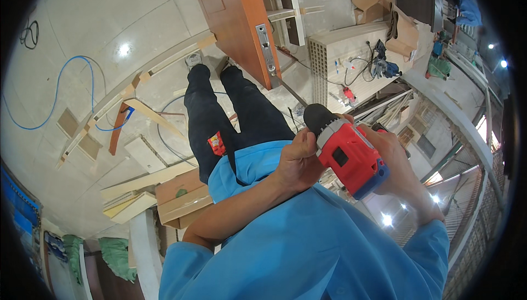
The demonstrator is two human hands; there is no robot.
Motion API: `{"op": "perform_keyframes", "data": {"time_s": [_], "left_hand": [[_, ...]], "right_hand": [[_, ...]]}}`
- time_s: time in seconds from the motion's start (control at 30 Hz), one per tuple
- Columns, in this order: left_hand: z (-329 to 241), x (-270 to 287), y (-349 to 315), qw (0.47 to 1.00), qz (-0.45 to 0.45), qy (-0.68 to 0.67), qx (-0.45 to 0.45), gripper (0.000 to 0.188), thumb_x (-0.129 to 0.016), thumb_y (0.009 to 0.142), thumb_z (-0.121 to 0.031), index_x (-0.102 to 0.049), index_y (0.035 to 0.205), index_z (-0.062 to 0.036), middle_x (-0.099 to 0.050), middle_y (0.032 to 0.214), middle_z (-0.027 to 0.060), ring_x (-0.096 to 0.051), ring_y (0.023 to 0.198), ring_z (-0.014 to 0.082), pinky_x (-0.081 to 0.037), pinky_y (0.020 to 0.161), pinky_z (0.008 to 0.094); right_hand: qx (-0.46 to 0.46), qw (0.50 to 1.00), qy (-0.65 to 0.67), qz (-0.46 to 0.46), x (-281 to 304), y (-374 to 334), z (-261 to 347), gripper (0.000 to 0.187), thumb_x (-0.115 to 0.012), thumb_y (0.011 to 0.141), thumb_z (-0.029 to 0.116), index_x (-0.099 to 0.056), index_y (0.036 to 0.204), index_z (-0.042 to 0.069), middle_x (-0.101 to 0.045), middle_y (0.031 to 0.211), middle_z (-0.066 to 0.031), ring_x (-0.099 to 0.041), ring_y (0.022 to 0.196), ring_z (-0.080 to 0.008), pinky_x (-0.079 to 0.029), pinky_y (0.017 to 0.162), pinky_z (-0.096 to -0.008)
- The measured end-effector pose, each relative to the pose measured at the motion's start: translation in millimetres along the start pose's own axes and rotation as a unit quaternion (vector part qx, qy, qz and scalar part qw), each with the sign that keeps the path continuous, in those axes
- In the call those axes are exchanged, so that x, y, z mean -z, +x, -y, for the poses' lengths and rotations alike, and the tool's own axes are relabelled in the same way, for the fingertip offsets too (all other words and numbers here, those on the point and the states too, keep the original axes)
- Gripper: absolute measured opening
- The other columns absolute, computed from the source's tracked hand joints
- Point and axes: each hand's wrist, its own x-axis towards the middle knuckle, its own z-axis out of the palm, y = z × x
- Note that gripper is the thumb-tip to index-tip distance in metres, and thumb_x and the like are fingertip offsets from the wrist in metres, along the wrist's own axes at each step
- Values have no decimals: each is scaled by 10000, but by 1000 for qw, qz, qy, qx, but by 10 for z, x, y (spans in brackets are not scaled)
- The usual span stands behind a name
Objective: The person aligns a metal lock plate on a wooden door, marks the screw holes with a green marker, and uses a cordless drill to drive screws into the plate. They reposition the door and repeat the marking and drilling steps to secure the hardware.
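A red and blue cordless drill (354,160) with a black chuck is in my hands. My right hand (394,160) wraps around it from the right side; its grip is mostly hidden behind the body. My left hand (299,160) is closed at the front of the drill beside the chuck, its fingertips partly hidden. A long thin bit (293,92) runs from the chuck to the lower end of a silver lock plate (265,47), set in the edge of an orange-brown wooden door (236,14). Whether the bit's tip touches a screw there I cannot tell.
A stack of pale hollow-core boards (329,53) stands right of the door, bearing cables and small tools. Left of my legs lie wood strips (159,119), a blue-headed hammer (127,114) and a blue hose (57,99). A cardboard box (186,193) sits nearer, at left.
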Motion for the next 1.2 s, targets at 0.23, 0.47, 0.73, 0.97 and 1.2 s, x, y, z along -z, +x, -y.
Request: {"op": "perform_keyframes", "data": {"time_s": [0.23,0.47,0.73,0.97,1.2], "left_hand": [[-60,-32,-13,1000,-3,-1,3,804,-724,878,-512,-435,1479,-63,-490,1486,84,-486,1377,269,-402,1150,479],[-38,-14,19,999,2,-41,7,806,-722,877,-502,-435,1473,-42,-505,1472,116,-491,1372,279,-398,1152,474],[-2,43,28,1000,9,-16,-14,795,-677,905,-518,-429,1478,-26,-507,1471,123,-494,1370,278,-391,1157,460],[-6,54,35,999,19,-18,-21,775,-672,909,-502,-438,1465,-16,-517,1465,134,-509,1358,285,-406,1148,469],[-34,32,36,999,7,-30,-29,808,-741,866,-462,-438,1459,-4,-496,1450,134,-533,1329,284,-419,1140,454]], "right_hand": [[12,1000,0,11,7,18,-5,526,-805,730,227,-575,1147,5,-647,869,-191,-657,767,-407,-480,647,-464],[19,1000,-14,3,9,44,-7,562,-815,737,243,-585,1198,17,-659,878,-172,-675,772,-383,-493,642,-445],[24,999,-26,17,34,63,-19,724,-794,741,229,-534,1374,-7,-660,904,-165,-665,736,-364,-485,627,-425],[40,999,-32,9,15,75,-21,753,-782,749,226,-514,1406,-27,-637,870,-160,-651,706,-352,-471,611,-426],[41,997,-59,20,45,102,-17,698,-785,750,216,-543,1364,-12,-634,863,-147,-647,705,-347,-470,606,-424]]}}
